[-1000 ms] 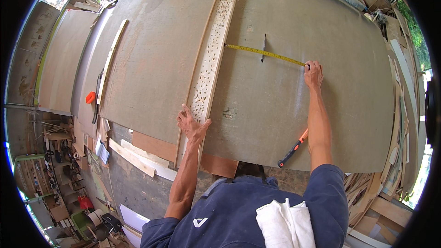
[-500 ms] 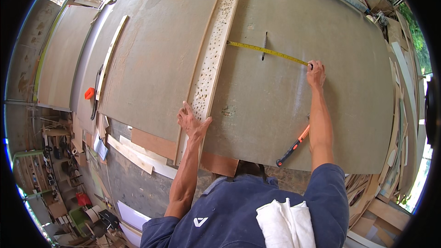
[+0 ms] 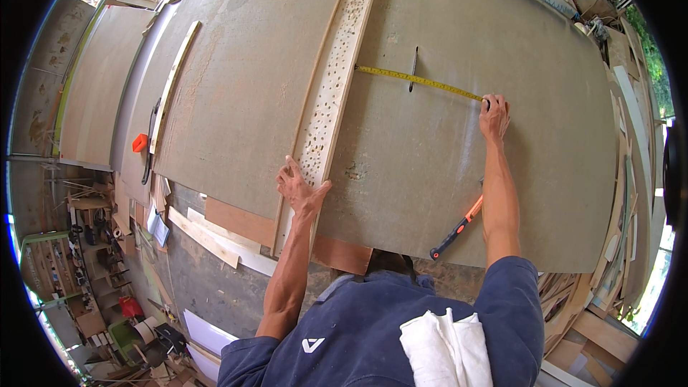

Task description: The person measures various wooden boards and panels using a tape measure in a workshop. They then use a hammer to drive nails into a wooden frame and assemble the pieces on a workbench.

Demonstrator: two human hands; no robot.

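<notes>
A long white board full of small holes runs from the near edge of the grey-brown panel to its far side. Across its near part lies my left hand, fingers spread and pressing on the board. My right hand is closed around a tape measure's dark case, mostly hidden by the fingers. The yellow tape blade stretches left from it to the board's right edge. Under the blade lies a thin dark pencil-like tool. A hammer with an orange and black handle rests partly behind my right forearm.
A thin wooden strip lies along the board's left side. Farther left are a pale strip, a dark curved bar and an orange object. Offcuts lie past the near edge; scrap wood is stacked at right.
Almost nothing differs. Both hands keep their places, with the tape still stretched out; the whole view has shifted very slightly.
</notes>
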